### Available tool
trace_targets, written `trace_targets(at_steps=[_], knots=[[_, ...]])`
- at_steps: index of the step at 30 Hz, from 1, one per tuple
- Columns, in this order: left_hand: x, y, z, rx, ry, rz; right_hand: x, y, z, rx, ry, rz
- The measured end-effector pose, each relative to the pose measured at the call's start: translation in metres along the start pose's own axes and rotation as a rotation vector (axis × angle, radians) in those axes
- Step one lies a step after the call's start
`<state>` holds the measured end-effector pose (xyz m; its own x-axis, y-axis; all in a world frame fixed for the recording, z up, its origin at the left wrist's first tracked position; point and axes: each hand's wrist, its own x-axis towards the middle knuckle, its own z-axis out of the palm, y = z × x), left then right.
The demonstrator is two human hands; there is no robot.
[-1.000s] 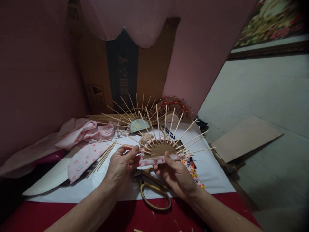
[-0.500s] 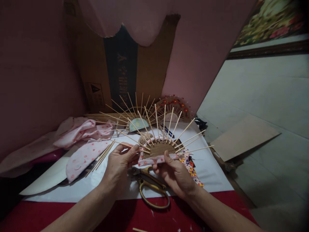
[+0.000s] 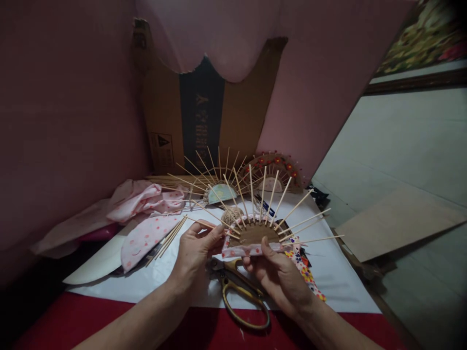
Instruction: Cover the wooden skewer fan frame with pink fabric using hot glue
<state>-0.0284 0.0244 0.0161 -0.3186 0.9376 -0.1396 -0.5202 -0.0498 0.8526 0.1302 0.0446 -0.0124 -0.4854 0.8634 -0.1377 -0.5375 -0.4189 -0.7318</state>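
Note:
My right hand [image 3: 280,277] grips a half-round cardboard piece [image 3: 257,236] by its straight lower edge, thumb on the face and fingers beneath. Pink dotted fabric wraps its border, and several thin wooden sticks [image 3: 264,194] fan out from the curved edge. At its left end is my left hand [image 3: 199,255], thumb and fingers pinched on a thin wooden stick [image 3: 199,221] that points left; whether its inner end is in the cardboard cannot be seen. Below the piece lie scissors [image 3: 246,301] with brass-coloured handles, partly behind my right hand.
A twine ball [image 3: 232,215] and a stick fan with a green centre [image 3: 222,193] stand behind. A flower-trimmed fan [image 3: 272,183] leans farther back. At left are a dotted fabric half-round [image 3: 148,238], loose sticks [image 3: 171,238] and crumpled pink fabric [image 3: 140,201]. Floral fabric [image 3: 306,272] lies at right.
The whole scene has shifted right and slightly down in view as the camera turned. Both hands keep nearly the same hold on the cardboard piece and the stick.

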Motion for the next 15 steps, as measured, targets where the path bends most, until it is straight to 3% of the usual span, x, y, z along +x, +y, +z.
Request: trace_targets(at_steps=[15], knots=[[-0.0010,0.0020,0.0020,-0.031,0.008,0.014,0.0002,-0.0010,0.0031,0.033,-0.017,0.015]])
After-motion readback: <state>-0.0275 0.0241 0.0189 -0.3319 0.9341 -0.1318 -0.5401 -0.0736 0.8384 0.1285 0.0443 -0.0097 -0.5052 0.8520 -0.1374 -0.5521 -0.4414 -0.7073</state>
